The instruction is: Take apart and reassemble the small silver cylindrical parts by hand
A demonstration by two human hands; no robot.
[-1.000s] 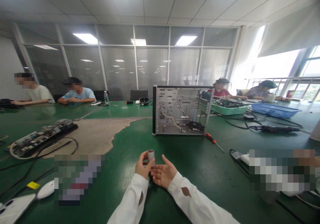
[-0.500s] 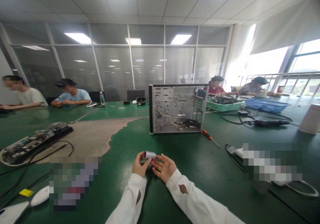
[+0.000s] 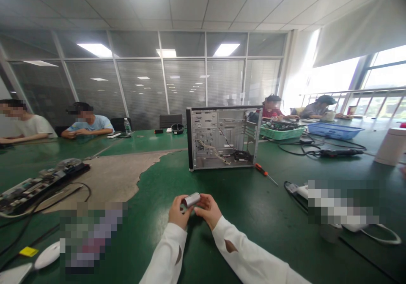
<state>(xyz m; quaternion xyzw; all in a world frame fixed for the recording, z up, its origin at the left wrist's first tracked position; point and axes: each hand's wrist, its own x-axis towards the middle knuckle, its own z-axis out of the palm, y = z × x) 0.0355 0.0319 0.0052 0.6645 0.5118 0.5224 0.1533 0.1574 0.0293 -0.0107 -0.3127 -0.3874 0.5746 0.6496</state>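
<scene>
A small silver cylinder [image 3: 192,199] is held between my two hands, low in the centre of the head view and above the green table [image 3: 152,233]. My left hand [image 3: 179,212] grips its left end. The fingers and thumb of my right hand [image 3: 209,210] close on its right end. Beyond my hands stands an open computer case [image 3: 225,138], upright, with loose cables and a black fan inside. An orange-handled screwdriver [image 3: 262,170] lies at the case's lower right corner.
Power strips and cables [image 3: 47,180] lie at the left, near a white mouse [image 3: 47,255]. A green basket [image 3: 281,132], a blue basket [image 3: 334,131] and a pale bottle [image 3: 390,146] stand at the right. Several people sit around the table.
My right hand's fingers have closed from a spread pose onto the cylinder. The cylinder has tilted, its right end now higher. The whole view has shifted slightly.
</scene>
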